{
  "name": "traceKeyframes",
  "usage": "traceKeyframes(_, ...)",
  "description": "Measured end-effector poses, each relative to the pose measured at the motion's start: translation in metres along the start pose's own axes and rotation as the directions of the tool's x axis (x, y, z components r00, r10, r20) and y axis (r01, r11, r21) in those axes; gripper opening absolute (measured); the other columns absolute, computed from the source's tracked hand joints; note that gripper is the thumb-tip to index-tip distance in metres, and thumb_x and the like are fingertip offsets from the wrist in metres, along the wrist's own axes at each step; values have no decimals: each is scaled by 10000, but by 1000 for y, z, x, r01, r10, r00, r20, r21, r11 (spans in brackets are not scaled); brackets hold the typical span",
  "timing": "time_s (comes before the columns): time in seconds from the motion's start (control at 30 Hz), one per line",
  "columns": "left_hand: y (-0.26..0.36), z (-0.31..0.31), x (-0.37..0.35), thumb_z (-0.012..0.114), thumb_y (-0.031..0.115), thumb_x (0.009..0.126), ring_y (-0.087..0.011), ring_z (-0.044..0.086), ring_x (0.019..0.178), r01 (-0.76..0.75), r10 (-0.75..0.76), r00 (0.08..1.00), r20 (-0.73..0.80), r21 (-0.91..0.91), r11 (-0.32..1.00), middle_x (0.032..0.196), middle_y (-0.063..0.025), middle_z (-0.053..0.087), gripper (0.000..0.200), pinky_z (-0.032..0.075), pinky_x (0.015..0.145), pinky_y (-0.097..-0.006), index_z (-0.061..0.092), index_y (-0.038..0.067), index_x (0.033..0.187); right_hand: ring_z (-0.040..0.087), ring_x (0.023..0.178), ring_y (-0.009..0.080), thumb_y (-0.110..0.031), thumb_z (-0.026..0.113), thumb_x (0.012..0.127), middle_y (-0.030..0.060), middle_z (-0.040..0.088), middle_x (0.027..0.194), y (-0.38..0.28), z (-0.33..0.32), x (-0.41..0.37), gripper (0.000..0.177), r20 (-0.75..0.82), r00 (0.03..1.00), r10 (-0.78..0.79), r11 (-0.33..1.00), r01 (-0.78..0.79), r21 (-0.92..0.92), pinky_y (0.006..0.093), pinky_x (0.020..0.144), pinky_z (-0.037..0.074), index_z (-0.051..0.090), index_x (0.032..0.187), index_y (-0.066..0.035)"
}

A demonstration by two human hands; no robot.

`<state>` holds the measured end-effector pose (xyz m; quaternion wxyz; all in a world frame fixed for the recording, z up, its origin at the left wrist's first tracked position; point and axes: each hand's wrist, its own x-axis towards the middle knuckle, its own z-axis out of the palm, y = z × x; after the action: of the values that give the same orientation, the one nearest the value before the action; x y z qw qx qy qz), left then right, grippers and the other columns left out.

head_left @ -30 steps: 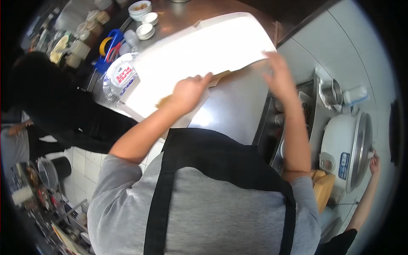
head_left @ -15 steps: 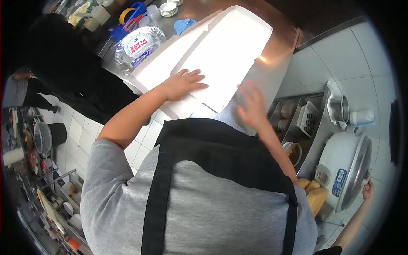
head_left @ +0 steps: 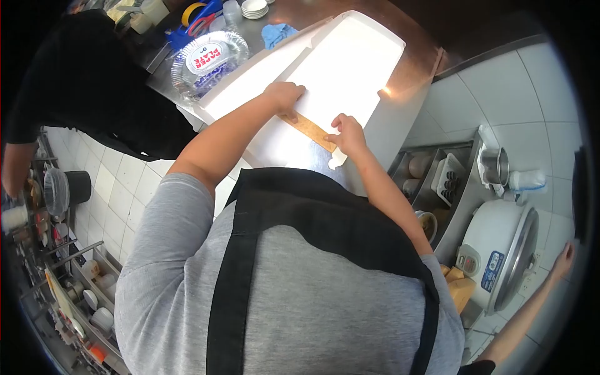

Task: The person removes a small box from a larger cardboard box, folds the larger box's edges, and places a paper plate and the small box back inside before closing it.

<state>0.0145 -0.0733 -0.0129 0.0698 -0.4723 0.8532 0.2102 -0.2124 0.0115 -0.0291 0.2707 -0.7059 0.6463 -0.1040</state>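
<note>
An unfolded white cardboard box (head_left: 356, 56) lies on the metal table (head_left: 406, 109). Its near edge is folded up, so a brown strip of its outer side faces me. My left hand (head_left: 285, 99) is closed on the left end of that folded edge. At the right end, my right hand (head_left: 347, 134) pinches the same edge, beside a small white corner tab (head_left: 337, 159).
Packaged paper plates (head_left: 209, 59) and a blue cloth (head_left: 278, 35) lie beyond the box, near stacked white dishes (head_left: 254, 8). A person in black (head_left: 94, 81) stands at the left. Another person's arm (head_left: 531, 300) reaches in at the right, near a rice cooker (head_left: 497, 250).
My left hand has moved up and right from lying flat on the cardboard. My right hand has come in to the box. The near edge is now folded up between them.
</note>
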Motion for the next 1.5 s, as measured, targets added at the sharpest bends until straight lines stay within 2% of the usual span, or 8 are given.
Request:
traceKeyframes(0.1,18,-6,-5,834,215,617,-278,612,997,-19,19,1000,-4,101,995,1021,-71,631,538,489,805,-413,583,133,1086,611,913,247,-119,801,713,117,598,991,20,-6,3,352,158,986,44,920,-102,379,344,805,509,622,1012,-69)
traceKeyframes(0.17,30,0,-11,813,183,639,-268,606,1014,-131,161,981,-112,238,962,1010,-60,630,503,485,820,-414,590,146,1088,609,918,236,-56,723,742,107,594,993,32,-14,-7,320,-47,991,-128,840,134,527,325,821,506,627,1047,-78)
traceKeyframes(0.27,52,9,-22,738,115,708,-256,603,1026,-307,303,940,-157,-4,952,1010,-33,632,356,479,829,-415,628,181,1040,555,1022,280,13,650,684,85,554,1139,23,-50,-43,334,-158,857,-490,868,497,8,375,888,472,653,1000,-95)
traceKeyframes(0.37,65,18,-22,687,124,755,-228,654,878,-298,286,954,-88,-174,939,852,-13,675,133,491,761,-393,679,168,880,526,1036,294,-22,693,664,77,531,1194,15,-54,-68,283,-36,873,-486,873,482,-79,390,905,458,674,934,-104)
traceKeyframes(0.53,65,17,-25,658,149,799,-206,666,834,-221,218,975,-45,-313,924,841,2,696,139,493,745,-355,712,203,916,544,951,251,-127,769,689,35,596,1076,35,-29,-66,180,-222,810,-542,838,542,-68,360,817,480,687,848,-118)
traceKeyframes(0.77,71,16,-12,631,248,845,-190,659,894,-192,218,975,47,-321,928,867,15,703,199,444,839,-357,725,290,1015,569,899,257,-163,773,732,52,618,999,25,-9,-63,175,-358,859,-367,930,343,-131,352,765,483,661,844,-90)
traceKeyframes(1.07,64,23,1,597,263,860,-179,640,948,-144,176,979,107,-252,957,903,25,704,203,321,909,-441,718,301,1018,593,858,285,-99,776,713,90,581,921,30,-5,-76,298,-376,783,-495,825,559,78,358,731,511,634,971,-61)
traceKeyframes(1.5,71,17,1,609,245,862,-167,614,969,-156,203,953,224,-211,965,917,28,703,234,258,906,-467,716,334,1051,594,642,137,-28,714,785,59,621,823,27,26,-63,105,-497,866,-57,898,262,353,263,612,507,618,826,-21)
